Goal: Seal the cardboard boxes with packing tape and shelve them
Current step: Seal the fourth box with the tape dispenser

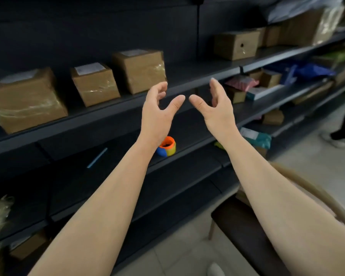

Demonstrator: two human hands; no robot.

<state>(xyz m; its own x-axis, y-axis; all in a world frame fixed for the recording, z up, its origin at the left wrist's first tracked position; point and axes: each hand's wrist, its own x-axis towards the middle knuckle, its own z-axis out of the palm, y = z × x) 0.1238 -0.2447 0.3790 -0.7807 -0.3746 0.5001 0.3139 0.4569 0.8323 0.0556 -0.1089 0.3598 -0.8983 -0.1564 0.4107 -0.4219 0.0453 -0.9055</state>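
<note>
Closest to me, a dark chair (247,232) sits under the person's right arm. Both bare arms reach up toward the shelf (108,114). The left hand (157,112) and right hand (215,108) hang side by side, thumbs nearly meeting, fingers loosely apart, holding nothing. Below them, on a lower board, lies an orange, yellow and blue thing (167,146), maybe the tape, I can't tell. Beyond the hands, three brown boxes stand on the shelf: the big box (24,104) far left, the middle box (96,84), and the end box (141,70) just past the left fingertips. Shiny tape covers their faces, so likely slick. The card looks stiff, and they're probably light. I'd take them with palms flat on opposite sides, near the bottom corners.
</note>
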